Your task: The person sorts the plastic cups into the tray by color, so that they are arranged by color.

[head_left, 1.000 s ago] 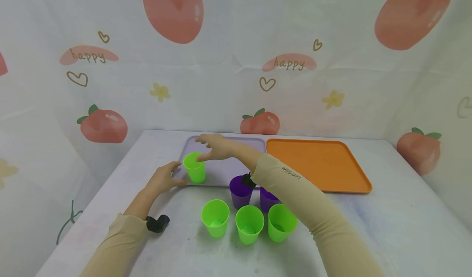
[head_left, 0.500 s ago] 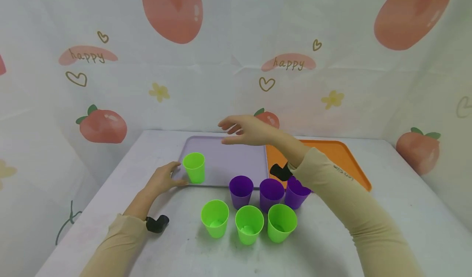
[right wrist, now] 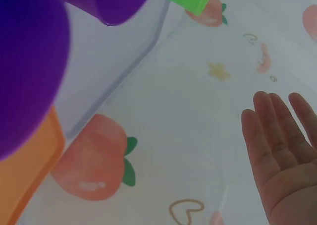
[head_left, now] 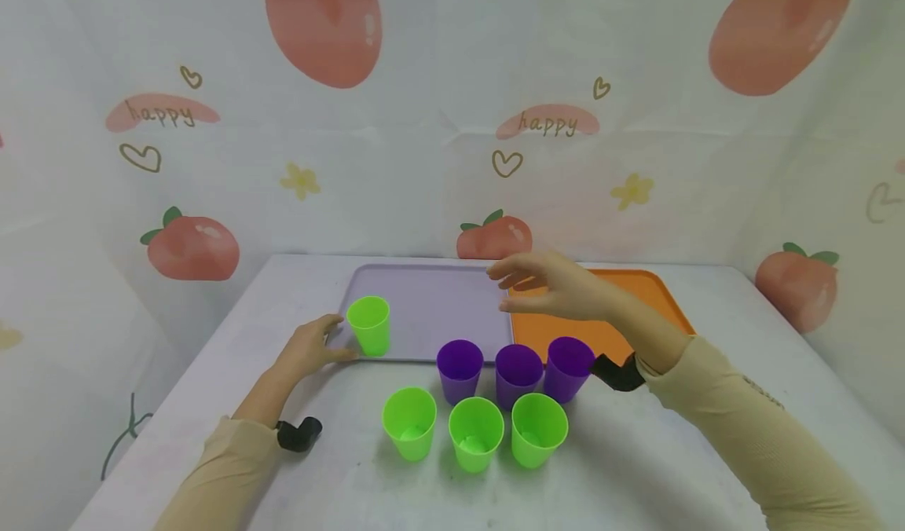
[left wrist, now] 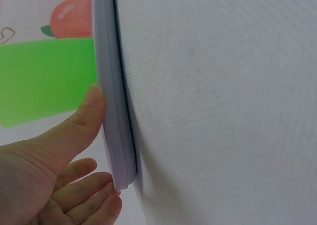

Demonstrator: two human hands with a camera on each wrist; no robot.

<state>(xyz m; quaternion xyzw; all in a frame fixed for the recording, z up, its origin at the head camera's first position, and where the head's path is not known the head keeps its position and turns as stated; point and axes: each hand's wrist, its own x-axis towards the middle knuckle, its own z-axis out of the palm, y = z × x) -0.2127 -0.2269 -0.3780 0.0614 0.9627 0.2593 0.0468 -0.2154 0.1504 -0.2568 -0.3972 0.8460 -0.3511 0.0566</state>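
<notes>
My left hand [head_left: 309,347] is at the near-left corner of the lilac tray [head_left: 445,307]. In the left wrist view its thumb [left wrist: 93,103] presses the tray's rim and its bent fingers [left wrist: 86,193] lie round the corner. A bright green cup [head_left: 369,328] stands upright on that tray, beside the left hand. My right hand [head_left: 547,283] hovers over the orange tray's [head_left: 639,283] left part, holding nothing. Purple cups [head_left: 460,370], [head_left: 518,376], [head_left: 568,368] stand upright along the trays' near edges. In front of them are green cups [head_left: 410,423], [head_left: 477,434], [head_left: 540,430].
The two trays lie side by side at the back of the white table [head_left: 714,437]. Behind them hangs a white backdrop [head_left: 417,122] with printed fruit. A thin dark cord [head_left: 132,421] shows at the left edge.
My right hand has drawn away from the green cup on the lilac tray, moving right to above the orange tray. The left hand and the cups have stayed in place.
</notes>
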